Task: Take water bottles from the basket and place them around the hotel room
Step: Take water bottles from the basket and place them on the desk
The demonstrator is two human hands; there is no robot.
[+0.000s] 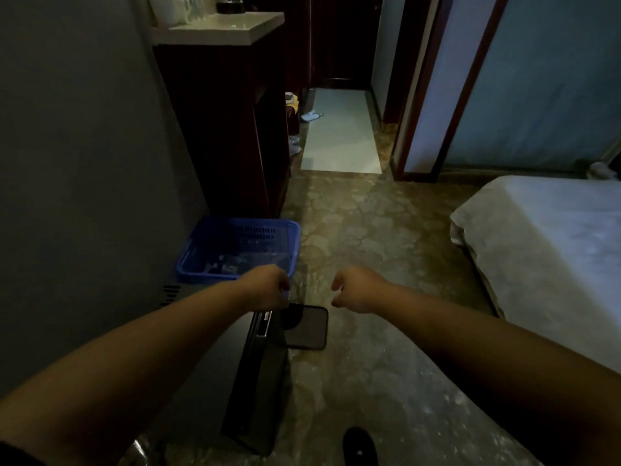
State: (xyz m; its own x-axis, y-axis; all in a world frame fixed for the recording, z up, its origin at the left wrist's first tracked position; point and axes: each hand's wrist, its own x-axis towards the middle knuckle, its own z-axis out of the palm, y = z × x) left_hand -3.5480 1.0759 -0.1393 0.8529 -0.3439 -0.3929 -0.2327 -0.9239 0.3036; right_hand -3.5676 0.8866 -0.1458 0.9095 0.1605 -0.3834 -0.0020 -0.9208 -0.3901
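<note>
The room is dim with a cold bluish cast. The brightest patches are the pale floor strip point(339, 136) in the passage and the white tabletop point(232, 30) at upper left; the bed point(554, 250) catches soft grey light. The dark cabinet point(232, 129) sinks into shadow, and the inside of the blue basket point(289, 237) is murky. Everything looks soft and grainy. Wide-angle distortion bends the door frame point(420, 95) and swells the forearms point(134, 364) near the lower corners.
</note>
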